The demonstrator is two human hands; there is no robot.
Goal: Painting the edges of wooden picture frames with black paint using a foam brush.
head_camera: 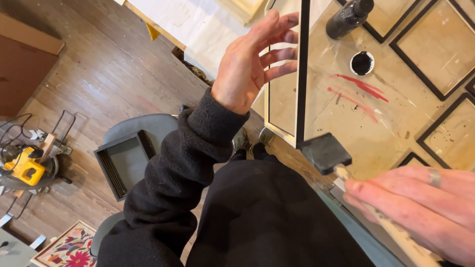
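Fingers (pixel 278 48) of the left hand (pixel 255 62) are spread apart and slightly curled, their tips resting against the back of a wooden frame (pixel 301 74) that stands on edge at the near side of a worktable (pixel 376 123). Only the fingertips steady the frame, whose narrow edge facing the camera is painted black. The right hand (pixel 413 207), with a ring on one finger, has its fingers closed together around the pale wooden handle of a foam brush (pixel 325 152). That brush's dark, square head sits just beside the lower end of the frame's black edge, close to the table's corner; whether it touches the frame cannot be told. On the table, which is smeared with red and black paint, a small round cap (pixel 362 63) filled with black paint lies near a dark paint bottle (pixel 349 17) lying on its side. Several flat frames (pixel 430 47) with black borders lie farther to the right. Below, on the wooden floor, a grey chair (pixel 148 126) holds another dark frame, and a yellow saw (pixel 27 165) sits at the far left.
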